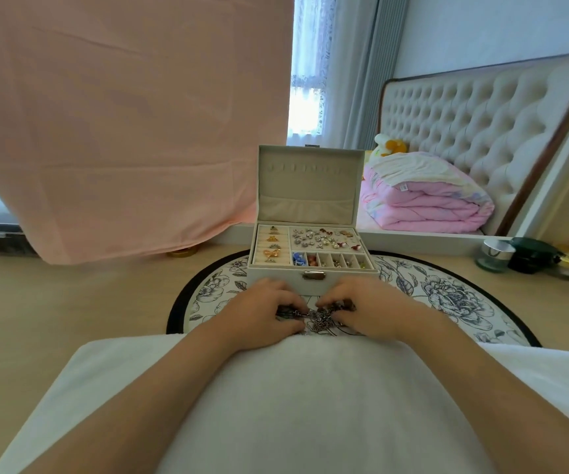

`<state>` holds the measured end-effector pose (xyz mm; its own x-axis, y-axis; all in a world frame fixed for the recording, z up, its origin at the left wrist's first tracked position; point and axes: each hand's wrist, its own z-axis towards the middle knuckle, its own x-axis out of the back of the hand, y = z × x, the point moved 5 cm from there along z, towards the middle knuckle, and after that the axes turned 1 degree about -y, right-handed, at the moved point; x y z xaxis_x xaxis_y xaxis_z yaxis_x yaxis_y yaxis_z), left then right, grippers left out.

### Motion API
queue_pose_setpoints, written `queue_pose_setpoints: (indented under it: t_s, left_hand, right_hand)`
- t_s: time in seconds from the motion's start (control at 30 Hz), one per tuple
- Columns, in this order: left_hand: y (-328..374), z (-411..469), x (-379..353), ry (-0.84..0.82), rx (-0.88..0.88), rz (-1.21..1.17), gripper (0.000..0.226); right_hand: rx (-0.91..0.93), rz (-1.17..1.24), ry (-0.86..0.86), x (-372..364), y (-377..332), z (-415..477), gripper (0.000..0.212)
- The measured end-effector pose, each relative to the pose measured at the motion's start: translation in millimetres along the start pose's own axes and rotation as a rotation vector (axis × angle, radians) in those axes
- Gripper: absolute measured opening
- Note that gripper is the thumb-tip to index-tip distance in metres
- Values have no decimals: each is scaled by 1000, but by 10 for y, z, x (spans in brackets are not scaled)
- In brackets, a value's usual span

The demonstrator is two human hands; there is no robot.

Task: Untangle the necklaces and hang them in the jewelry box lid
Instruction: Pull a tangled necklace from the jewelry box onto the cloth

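Both hands [314,311] pinch the tangled necklaces [318,317].

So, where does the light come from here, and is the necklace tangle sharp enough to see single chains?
Head view: soft daylight from the window behind the jewelry box lid, no hard shadows; the wide lens bends the headboard; the necklace tangle between left hand and right hand is blurry, single chains not separable.
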<state>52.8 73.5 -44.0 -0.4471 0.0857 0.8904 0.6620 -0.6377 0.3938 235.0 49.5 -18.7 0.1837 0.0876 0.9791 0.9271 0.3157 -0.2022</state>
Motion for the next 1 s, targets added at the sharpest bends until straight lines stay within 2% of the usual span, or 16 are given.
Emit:
queue_pose_setpoints:
  t_s: [0.1,0.23,0.33,0.4,0.53,0.63,0.7,0.77,0.9,1.0]
  left_hand:
    - [-67,17,21,-39,9,-55,35]
    - [-34,-34,88,77,11,-117,27]
    - [16,-88,109,111,7,-61,13]
    - [14,-108,104,73,9,-45,10]
    - [-12,-111,92,5,12,-101,9]
    - [-63,-87,108,50,56,-119,13]
    - [-80,-80,110,67,69,-110,12]
    - [-63,-76,96,32,45,-67,13]
    - [-22,-67,108,-7,23,18,14]
    - [-24,-67,123,13,61,-28,6]
  right_hand:
    - [-20,-25,-24,39,111,6,24]
    - [-94,-216,21,99,156,-16,28]
    - [15,-100,134,45,-36,-29,33]
    - [66,-14,71,-18,-133,-34,31]
    - [-25,-68,59,10,35,-48,19]
    - [-92,-161,56,29,125,-26,21]
    - [-53,-192,109,33,48,13,24]
    - [1,-108,155,28,-90,45,25]
    - [71,61,110,-85,-322,85,21]
    - [87,90,105,-177,-350,88,26]
